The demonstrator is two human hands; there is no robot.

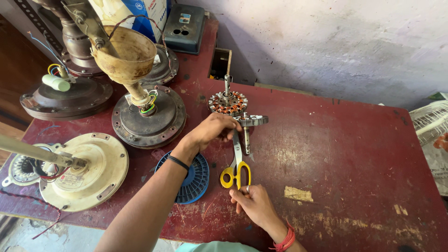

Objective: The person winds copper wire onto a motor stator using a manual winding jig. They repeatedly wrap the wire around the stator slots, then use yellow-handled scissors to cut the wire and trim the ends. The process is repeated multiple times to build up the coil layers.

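Note:
My left hand (212, 130) reaches across the red workbench (336, 154) and is closed on a bare metal stator core with a shaft (251, 122) lying on its side. Just behind it stands a stator wound with copper coils (227, 102). Scissors with yellow handles (236, 170) lie blades-up toward the bare core. My right hand (255, 204) is near the front edge, its thumb and forefinger pinched at the lower end of the yellow handle. A blue plastic spool (195, 179) lies flat under my left forearm.
Several ceiling fan motors crowd the left: a cream one (88, 170), a brown one with a cup-shaped canopy (148, 119), a dark one (65, 99). A grey box (185, 25) sits at the back. A cardboard scrap (298, 193) lies right of my hands. A white wire guard (429, 122) leans at the far right.

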